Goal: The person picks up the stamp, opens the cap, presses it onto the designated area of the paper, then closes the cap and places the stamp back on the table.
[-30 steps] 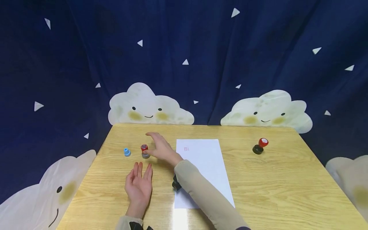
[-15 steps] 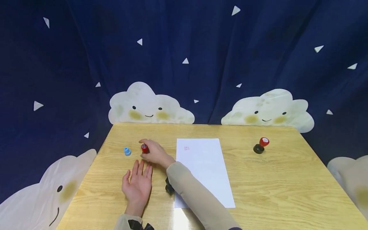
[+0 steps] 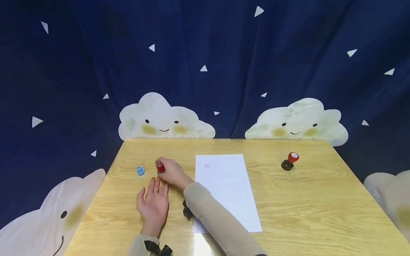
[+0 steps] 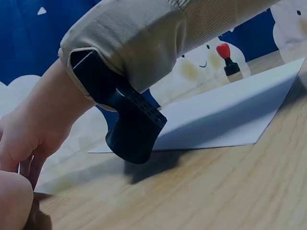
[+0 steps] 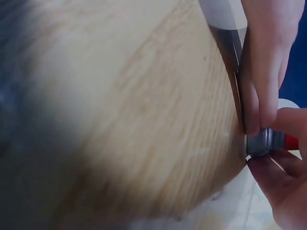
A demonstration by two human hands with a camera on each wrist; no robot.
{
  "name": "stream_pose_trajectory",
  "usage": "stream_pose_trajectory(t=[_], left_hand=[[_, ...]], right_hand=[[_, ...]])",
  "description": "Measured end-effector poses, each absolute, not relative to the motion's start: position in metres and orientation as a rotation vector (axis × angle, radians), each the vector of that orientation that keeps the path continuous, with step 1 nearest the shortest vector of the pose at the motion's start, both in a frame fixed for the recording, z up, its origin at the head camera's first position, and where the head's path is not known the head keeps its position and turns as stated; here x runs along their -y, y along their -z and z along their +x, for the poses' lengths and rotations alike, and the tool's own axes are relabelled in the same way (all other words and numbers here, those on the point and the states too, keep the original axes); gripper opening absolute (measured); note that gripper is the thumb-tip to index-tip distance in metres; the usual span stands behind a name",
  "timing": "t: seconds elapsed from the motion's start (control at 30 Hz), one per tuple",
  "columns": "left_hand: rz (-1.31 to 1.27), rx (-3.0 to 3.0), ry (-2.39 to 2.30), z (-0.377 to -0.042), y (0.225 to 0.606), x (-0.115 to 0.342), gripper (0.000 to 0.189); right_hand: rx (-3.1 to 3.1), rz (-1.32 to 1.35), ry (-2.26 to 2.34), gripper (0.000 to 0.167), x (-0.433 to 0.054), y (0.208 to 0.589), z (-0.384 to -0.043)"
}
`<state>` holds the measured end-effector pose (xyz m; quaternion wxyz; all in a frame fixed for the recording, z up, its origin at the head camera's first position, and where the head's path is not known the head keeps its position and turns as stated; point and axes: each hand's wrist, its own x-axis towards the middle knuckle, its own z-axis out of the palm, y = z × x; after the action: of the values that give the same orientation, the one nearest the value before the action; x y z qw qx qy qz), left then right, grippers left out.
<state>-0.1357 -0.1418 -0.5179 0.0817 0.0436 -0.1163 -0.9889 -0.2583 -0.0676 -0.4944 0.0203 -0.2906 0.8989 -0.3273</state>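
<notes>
At the left of the table, my right hand [image 3: 174,174] pinches a small red stamp [image 3: 159,166] with a grey base, which stands upright. In the right wrist view the grey, glossy base [image 5: 259,143] shows between fingertips, with a bit of red beyond it. My left hand [image 3: 153,206] lies palm up just in front, fingers straight, its fingertips right at the stamp's foot. Just left of the stamp stands a light blue cone-shaped piece [image 3: 140,170]. The right arm passes over a white sheet of paper [image 3: 227,185] bearing a small red imprint [image 3: 207,165].
A second stamp [image 3: 289,161], with a red knob and black base, stands at the right back of the wooden table [image 3: 304,206]. Black wrist cameras [image 3: 187,210] sit at the cuffs. A dark blue curtain [image 3: 179,71] with clouds hangs behind.
My right hand, earlier spread beside the stamp, has closed its fingers round it. The left hand has shifted slightly forward, its fingertips now closer to the stamp.
</notes>
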Motion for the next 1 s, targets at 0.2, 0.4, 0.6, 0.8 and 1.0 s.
stream_pose_trajectory(t=[0.2,0.4,0.6,0.8,1.0], left_hand=[[0.184,0.343,2.938,-0.138,0.516,0.143,0.069],[0.187,0.295,2.926,-0.138,0.516,0.146,0.072],[0.200,0.211,2.934,-0.137,0.518,0.146,0.074],[0.177,0.181,2.940,-0.137,0.518,0.147,0.076],[0.060,0.214,2.980,-0.135,0.517,0.146,0.075]], right_hand=[[-2.815,-0.907,1.044,0.040,0.067,0.491,-0.258],[-2.815,-0.916,1.034,0.040,0.066,0.484,-0.256],[-2.812,-0.917,1.020,0.040,0.060,0.475,-0.251],[-2.760,-0.953,1.053,0.043,0.057,0.461,-0.244],[-2.733,-0.984,1.031,0.044,0.053,0.449,-0.235]])
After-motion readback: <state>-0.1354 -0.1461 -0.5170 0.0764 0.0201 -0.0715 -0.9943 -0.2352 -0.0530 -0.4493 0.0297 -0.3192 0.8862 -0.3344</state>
